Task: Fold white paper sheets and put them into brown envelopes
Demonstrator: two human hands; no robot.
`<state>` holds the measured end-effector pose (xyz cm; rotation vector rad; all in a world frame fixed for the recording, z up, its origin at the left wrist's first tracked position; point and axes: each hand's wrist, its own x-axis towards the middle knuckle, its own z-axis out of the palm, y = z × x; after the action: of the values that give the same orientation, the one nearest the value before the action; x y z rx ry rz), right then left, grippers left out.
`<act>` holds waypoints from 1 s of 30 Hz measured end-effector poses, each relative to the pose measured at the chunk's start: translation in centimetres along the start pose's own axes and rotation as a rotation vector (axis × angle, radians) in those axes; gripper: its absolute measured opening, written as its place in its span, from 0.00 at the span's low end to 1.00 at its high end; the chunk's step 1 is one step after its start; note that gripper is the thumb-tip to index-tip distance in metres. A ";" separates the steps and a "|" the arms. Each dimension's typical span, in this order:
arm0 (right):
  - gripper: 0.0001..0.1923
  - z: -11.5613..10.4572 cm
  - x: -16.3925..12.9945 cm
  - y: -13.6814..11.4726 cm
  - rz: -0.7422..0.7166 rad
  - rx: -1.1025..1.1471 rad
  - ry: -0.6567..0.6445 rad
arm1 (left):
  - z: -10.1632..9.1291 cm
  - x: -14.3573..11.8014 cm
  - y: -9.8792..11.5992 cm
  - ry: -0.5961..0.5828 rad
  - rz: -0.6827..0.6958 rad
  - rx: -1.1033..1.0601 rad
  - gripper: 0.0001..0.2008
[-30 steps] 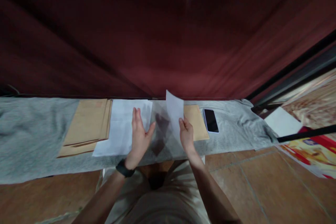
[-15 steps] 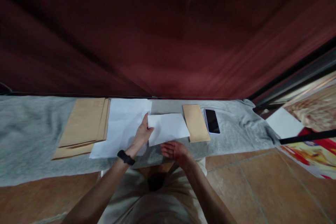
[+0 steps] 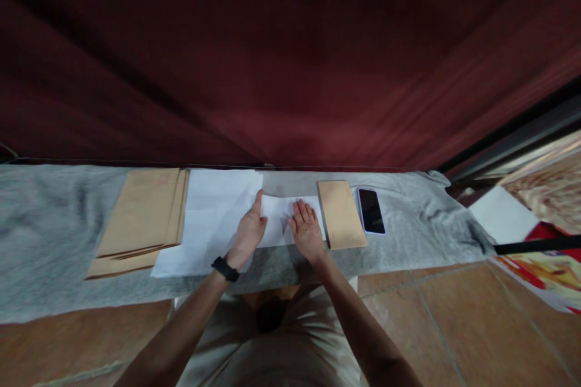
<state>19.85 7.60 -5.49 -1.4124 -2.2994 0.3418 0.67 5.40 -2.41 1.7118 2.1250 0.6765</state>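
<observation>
A folded white sheet (image 3: 276,217) lies flat on the grey cloth (image 3: 54,224) in front of me. My left hand (image 3: 250,231), with a black band on its wrist, rests on the sheet's left edge with the fingers together. My right hand (image 3: 307,232) lies palm down on the sheet's right part, fingers spread. Neither hand grips anything. Left of the folded sheet is a stack of white paper (image 3: 209,217). A single brown envelope (image 3: 340,213) lies just right of my right hand.
A pile of brown envelopes (image 3: 140,217) lies at the left. A dark phone (image 3: 371,210) sits right of the single envelope. A dark red curtain (image 3: 272,60) hangs behind the cloth. Tiled floor (image 3: 445,314) and a white sheet (image 3: 502,214) are at the right.
The sheet stood upright in my right hand, was then laid down and folded over. Now both hands lie flat on it, the right one moved up from the near edge.
</observation>
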 end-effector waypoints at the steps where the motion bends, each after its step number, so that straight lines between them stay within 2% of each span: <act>1: 0.27 0.5 -0.1 0.0 -0.002 -0.038 0.006 | 0.2 -0.3 0.4 0.068 0.047 0.025 0.38; 4: 0.26 1.2 -0.2 0.1 0.015 -0.082 0.023 | 2.0 -1.5 2.2 0.229 0.218 0.098 0.29; 7: 0.27 1.1 0.2 0.3 -0.013 -0.057 0.000 | 4.8 -2.3 4.2 0.163 0.317 0.096 0.27; 11: 0.28 0.7 1.1 0.9 -0.040 -0.004 -0.054 | 7.3 -2.1 4.7 0.070 0.243 0.111 0.29; 16: 0.28 1.2 1.3 1.0 0.033 0.033 -0.025 | 7.4 -1.5 3.8 0.045 0.218 0.161 0.31; 22: 0.29 1.5 0.6 0.7 0.122 0.035 0.038 | 7.5 -1.8 3.7 0.088 0.141 0.203 0.32; 30: 0.32 1.0 -1.4 -0.4 0.217 0.122 0.091 | 7.5 -2.9 3.1 0.164 0.114 0.235 0.31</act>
<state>19.67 6.16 -6.50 -1.5841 -2.0220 0.4648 7.79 4.29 -7.04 1.9754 2.3105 0.6387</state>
